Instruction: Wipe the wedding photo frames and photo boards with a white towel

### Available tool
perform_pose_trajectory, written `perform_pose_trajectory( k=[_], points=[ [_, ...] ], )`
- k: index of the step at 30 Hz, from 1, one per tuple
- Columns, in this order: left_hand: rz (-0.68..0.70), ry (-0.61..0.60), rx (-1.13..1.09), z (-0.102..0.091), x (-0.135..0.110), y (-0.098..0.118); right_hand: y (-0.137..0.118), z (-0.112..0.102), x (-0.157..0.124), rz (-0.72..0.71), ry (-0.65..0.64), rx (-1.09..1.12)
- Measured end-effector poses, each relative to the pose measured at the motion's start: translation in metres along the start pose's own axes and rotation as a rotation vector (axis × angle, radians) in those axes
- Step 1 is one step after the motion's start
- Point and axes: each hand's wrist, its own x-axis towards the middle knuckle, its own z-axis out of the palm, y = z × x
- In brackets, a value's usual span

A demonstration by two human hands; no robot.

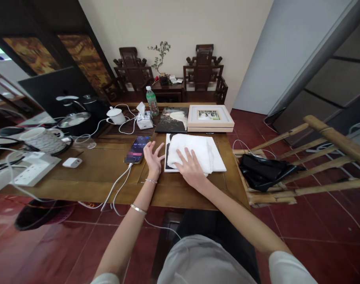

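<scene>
A folded white towel (185,148) lies on a flat white panel (219,157) with a dark area showing at its left side. My right hand (192,167) presses flat on the towel's lower part, fingers spread. To the left, my left hand (153,157) is raised with its fingers apart and nothing in them. It is between the panel and a phone (137,150) whose lit screen shows a running time. What is printed on the panel is mostly covered by the towel.
Behind the towel sit a dark photo panel (169,120) and a light framed picture (211,118). A green-labelled bottle (152,100), tissue box (144,120), lidded white cup (115,115) and power strip (34,171) stand leftward. White cables cross the table. A bamboo chair (286,193) with a black bag stands right.
</scene>
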Motion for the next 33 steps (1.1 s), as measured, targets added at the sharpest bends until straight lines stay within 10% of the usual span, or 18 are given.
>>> perform_pose_trajectory(
  k=[8,12,19,33],
  points=[
    [-0.733,-0.351,-0.218,-0.005,0.008,-0.007,0.042,-0.044,-0.005,-0.113,0.273,0.180],
    [-0.889,-0.563,-0.162,0.000,0.000,-0.010,0.042,-0.058,-0.013,0.034,0.498,0.312],
    [-0.770,-0.697,-0.121,0.004,-0.011,-0.007,0.021,-0.051,0.003,0.756,0.937,0.895],
    [-0.579,-0.253,0.030,0.009,-0.006,-0.012,0.062,-0.040,-0.027,0.959,0.931,1.551]
  ],
)
